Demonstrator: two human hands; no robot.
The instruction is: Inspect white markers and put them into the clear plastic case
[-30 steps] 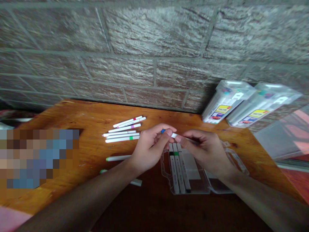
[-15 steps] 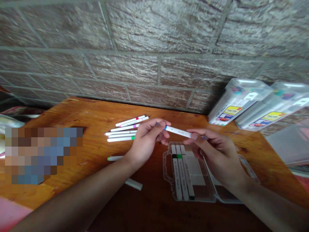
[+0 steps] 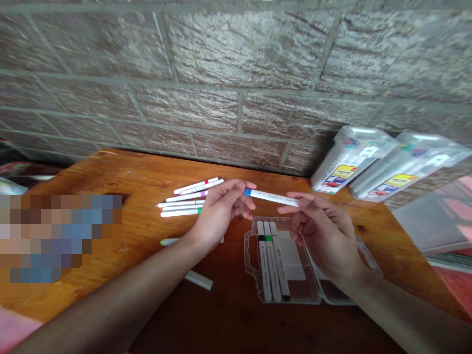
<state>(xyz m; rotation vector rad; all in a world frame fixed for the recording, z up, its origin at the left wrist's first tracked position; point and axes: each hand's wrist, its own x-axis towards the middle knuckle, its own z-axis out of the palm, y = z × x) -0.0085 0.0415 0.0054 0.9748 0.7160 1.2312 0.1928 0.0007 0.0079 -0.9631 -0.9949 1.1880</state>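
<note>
Case (image 3: 319, 295) holds three markers (image 3: 271, 260), hands above with another.

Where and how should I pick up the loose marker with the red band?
I'd pinch the red-banded marker mid-barrel from straight above, across its width: it looks slim and lies flat, with another marker close along its near side.

Wall: I face rough, grey-brown blocks (image 3: 206, 49) that catch a pale sheen.
Joints: smooth grey mortar lines (image 3: 239, 113) run between them.
Table: orange-brown wood (image 3: 121, 187), its far edge along the wall, scuffed on my left.
Light: brighter over the table's left part, dim close to me.
Right side: a see-through sheet (image 3: 424, 221) beyond the table edge, with a reddish surface (image 3: 455, 282) lower down.
Lower left: a blurred pink patch (image 3: 16, 327).
</note>
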